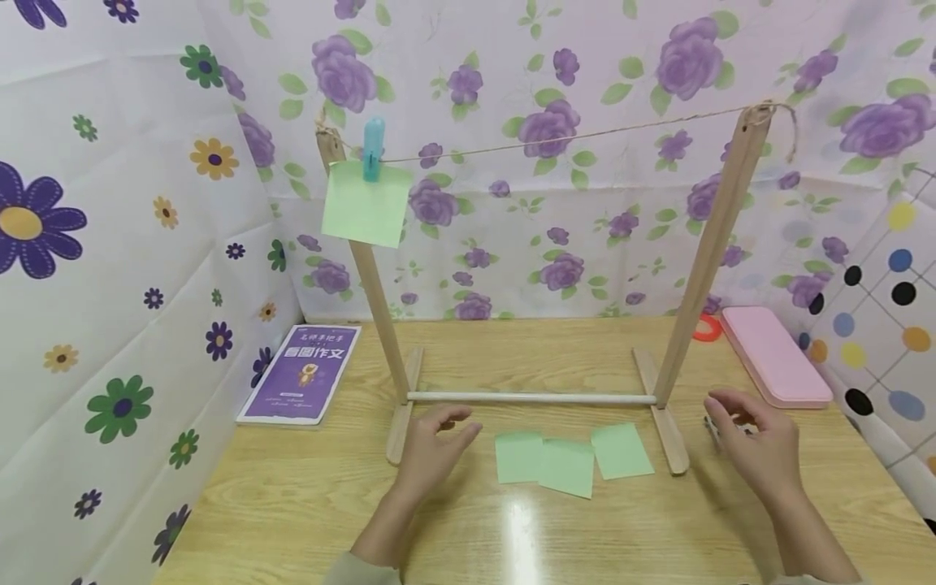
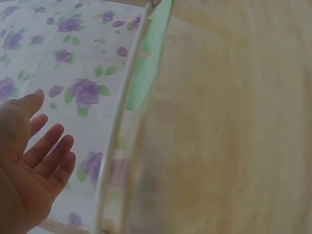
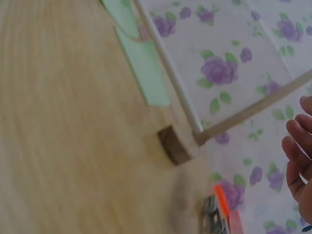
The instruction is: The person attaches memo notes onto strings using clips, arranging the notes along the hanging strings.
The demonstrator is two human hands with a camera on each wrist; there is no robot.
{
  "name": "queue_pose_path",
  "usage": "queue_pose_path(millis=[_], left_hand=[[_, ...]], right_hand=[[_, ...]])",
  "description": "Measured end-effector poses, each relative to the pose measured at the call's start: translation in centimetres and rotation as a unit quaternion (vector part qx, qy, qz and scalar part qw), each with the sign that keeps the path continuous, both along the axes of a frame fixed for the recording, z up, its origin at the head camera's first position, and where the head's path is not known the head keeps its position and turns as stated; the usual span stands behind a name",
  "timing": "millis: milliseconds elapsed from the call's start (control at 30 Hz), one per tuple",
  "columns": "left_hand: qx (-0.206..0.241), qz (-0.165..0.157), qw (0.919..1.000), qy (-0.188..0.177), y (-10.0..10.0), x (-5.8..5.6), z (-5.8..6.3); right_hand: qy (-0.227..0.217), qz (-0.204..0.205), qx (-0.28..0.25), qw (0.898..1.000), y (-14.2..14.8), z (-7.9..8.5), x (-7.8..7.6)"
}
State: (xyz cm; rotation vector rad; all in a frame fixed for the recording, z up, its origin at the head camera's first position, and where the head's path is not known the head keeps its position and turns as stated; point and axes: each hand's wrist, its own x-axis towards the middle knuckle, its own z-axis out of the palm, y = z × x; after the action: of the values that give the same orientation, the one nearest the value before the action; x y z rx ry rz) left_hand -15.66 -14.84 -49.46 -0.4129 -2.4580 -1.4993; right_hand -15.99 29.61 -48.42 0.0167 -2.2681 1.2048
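floral walls, wood table (image 1: 292, 504). one note (image 1: 366, 207) pegged on string (image 1: 556, 140); three notes (image 1: 570, 461) lie by rack (image 1: 531, 397). left hand (image 1: 431, 451), right hand (image 1: 756, 443) hover relaxed, empty. likely step: pick next note; needs a pinch.

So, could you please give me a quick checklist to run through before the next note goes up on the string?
1. Left hand free: ok, fingers relaxed, holding nothing.
2. Right hand free: ok, open above the table.
3. Green notes within reach: ok, three lie between the hands, two overlapping.
4. Spare clip ready: cannot tell; a small dark object lies by the right hand.
5. String has room: ok, only one note hangs there, under a blue clip.
6. Stand steady: ok, both feet flat.
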Motion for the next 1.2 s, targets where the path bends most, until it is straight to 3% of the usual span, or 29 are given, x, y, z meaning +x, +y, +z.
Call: queue_pose_path(millis=[133, 333, 500, 767, 1067, 1200], left_hand=[[-0.010, -0.027, 0.9987, -0.041, 0.6, 0.2, -1.3], [-0.030, -0.075, 0.9892, -0.122, 1.1, 0.0, -2.9], [-0.066, -0.065, 0.9871, -0.131, 1.7, -0.8, -3.2], [-0.126, -0.070, 0.9784, -0.148, 2.2, -1.1, -3.1], [-0.137, -0.074, 0.9779, -0.139, 1.4, -1.3, -3.1], [-0.119, -0.078, 0.9795, -0.143, 1.1, -1.4, -2.9]], right_hand=[[-0.048, 0.003, 0.039, 0.998, 1.6, -1.3, 0.5], [-0.135, 0.014, 0.121, 0.983, 3.7, -3.1, 1.0], [-0.158, -0.004, 0.152, 0.976, 5.2, -4.0, 0.9], [-0.167, 0.034, 0.166, 0.971, 6.2, -4.6, 1.2], [-0.159, 0.043, 0.186, 0.969, 6.6, -5.1, 0.6], [-0.160, 0.040, 0.210, 0.964, 7.0, -5.1, 0.2]])
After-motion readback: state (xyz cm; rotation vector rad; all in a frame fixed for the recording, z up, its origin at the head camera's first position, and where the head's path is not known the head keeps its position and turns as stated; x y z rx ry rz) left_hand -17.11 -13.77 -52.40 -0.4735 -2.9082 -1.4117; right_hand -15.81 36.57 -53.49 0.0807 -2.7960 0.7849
